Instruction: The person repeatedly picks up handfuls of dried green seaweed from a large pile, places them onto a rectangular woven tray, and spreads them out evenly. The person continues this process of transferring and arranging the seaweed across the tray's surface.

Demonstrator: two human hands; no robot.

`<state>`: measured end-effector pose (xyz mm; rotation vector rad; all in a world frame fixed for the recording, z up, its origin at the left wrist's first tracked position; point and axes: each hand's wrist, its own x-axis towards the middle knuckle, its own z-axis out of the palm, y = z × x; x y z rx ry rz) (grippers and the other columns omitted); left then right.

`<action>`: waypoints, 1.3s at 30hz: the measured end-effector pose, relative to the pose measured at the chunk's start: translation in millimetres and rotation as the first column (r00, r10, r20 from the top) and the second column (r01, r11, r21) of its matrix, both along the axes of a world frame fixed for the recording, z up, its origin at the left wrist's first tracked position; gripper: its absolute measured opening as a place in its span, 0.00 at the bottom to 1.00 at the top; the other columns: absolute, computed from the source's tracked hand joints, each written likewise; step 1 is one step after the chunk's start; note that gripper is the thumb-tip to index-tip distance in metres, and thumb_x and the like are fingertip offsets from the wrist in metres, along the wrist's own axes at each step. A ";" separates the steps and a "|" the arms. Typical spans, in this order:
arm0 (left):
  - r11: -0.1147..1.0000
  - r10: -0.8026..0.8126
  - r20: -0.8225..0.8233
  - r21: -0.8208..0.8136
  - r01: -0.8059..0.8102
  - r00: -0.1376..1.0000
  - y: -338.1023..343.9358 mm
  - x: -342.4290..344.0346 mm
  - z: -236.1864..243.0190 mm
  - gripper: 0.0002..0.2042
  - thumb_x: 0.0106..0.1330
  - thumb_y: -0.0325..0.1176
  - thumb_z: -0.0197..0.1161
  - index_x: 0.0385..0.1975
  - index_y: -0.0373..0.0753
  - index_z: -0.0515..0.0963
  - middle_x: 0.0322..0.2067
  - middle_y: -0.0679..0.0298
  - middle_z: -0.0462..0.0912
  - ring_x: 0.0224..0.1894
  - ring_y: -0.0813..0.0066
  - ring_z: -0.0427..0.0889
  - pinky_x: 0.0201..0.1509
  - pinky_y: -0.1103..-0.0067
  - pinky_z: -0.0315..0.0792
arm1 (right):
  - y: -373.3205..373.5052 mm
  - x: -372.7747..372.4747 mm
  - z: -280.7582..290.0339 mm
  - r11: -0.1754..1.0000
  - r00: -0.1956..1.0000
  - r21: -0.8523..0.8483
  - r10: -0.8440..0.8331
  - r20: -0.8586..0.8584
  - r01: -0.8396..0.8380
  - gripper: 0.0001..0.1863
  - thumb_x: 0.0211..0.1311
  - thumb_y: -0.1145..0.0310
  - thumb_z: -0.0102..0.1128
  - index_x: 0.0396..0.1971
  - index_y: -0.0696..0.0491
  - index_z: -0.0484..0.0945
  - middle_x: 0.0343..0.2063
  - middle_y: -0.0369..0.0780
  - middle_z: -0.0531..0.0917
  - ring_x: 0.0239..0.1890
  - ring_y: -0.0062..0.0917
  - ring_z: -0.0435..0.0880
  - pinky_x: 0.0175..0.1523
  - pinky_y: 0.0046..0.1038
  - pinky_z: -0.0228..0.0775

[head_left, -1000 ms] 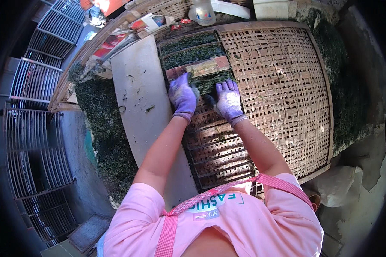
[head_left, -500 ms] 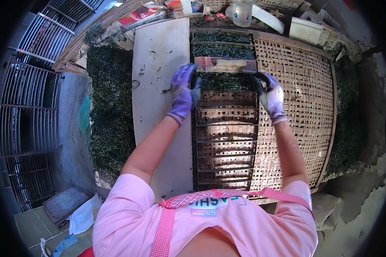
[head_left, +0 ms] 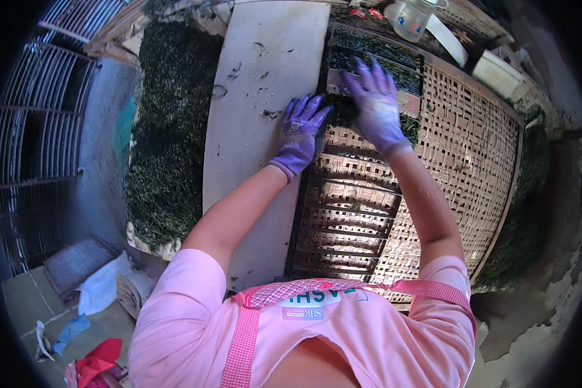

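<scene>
My left hand [head_left: 299,132], in a soiled purple glove, rests at the left edge of a dark slotted frame [head_left: 398,204], fingers apart over a dark patch of green shredded material, perhaps seaweed. My right hand [head_left: 375,105], gloved alike, is spread with fingers stretched over the upper slots, blurred at the fingertips; some dark green material [head_left: 409,129] shows beside it. A reddish strip [head_left: 410,105] crosses the frame partly under that hand. The frame lies on a woven bamboo mat [head_left: 462,168], with a long pale board [head_left: 252,149] along its left side.
Dark green heaps [head_left: 165,142] flank the board and mat. At the back are a clear plastic jug [head_left: 407,19], white containers [head_left: 498,71] and small red packets [head_left: 365,13]. Metal racks [head_left: 35,129] stand at far left; cloths [head_left: 97,355] lie at lower left.
My right hand has moved up and left from the frame's right edge, its fingers spreading out. My left hand has loosened its curl at the left edge. The whole view has shifted.
</scene>
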<state>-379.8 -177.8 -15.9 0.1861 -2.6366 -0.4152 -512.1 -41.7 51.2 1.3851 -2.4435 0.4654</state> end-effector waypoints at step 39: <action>0.987 0.162 0.199 -0.020 -0.162 0.966 32.7 305.9 -46.7 0.23 0.65 0.46 0.54 0.59 0.47 0.69 0.63 0.56 0.66 0.66 0.53 0.61 0.69 0.55 0.49 | 49.4 202.1 -65.0 0.945 0.804 0.033 -0.294 0.517 0.325 0.18 0.55 0.52 0.65 0.37 0.50 0.83 0.33 0.46 0.85 0.33 0.41 0.84 0.39 0.39 0.76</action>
